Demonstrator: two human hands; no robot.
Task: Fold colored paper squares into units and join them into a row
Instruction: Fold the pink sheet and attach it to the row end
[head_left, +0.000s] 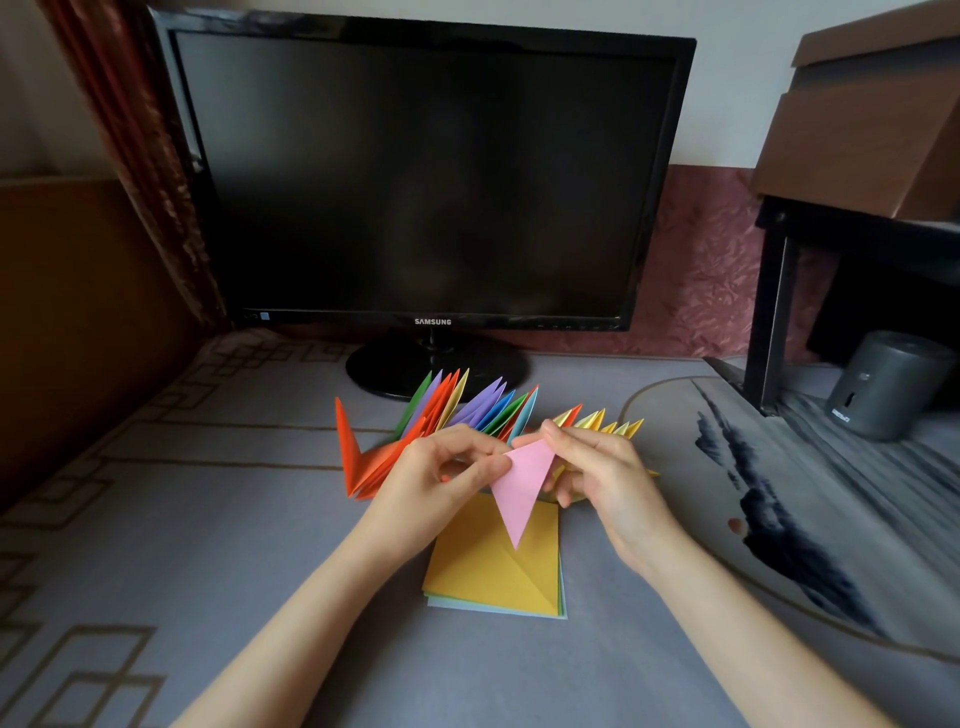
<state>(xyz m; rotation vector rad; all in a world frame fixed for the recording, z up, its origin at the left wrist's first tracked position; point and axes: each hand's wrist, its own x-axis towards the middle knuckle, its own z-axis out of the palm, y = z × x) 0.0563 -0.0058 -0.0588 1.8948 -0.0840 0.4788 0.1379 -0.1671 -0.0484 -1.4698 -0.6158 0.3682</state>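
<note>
Above the paper stack (493, 566), I pinch a pink unit (522, 483) between my left hand (441, 478) and right hand (597, 467), folding it. Next, I judge, it must slot into the joined row (467, 415) just behind, aligned carefully.

The monitor (426, 171) stood at the back edge of the desk (208, 519). The row of joined units (467, 410) lay just before its stand, with the stack of squares (483, 566) nearer the front edge. The left hand (431, 478) and right hand (602, 467) held a folded unit (522, 483) above the stack's far edge. A round mat (831, 493) lay toward the right edge.
</note>
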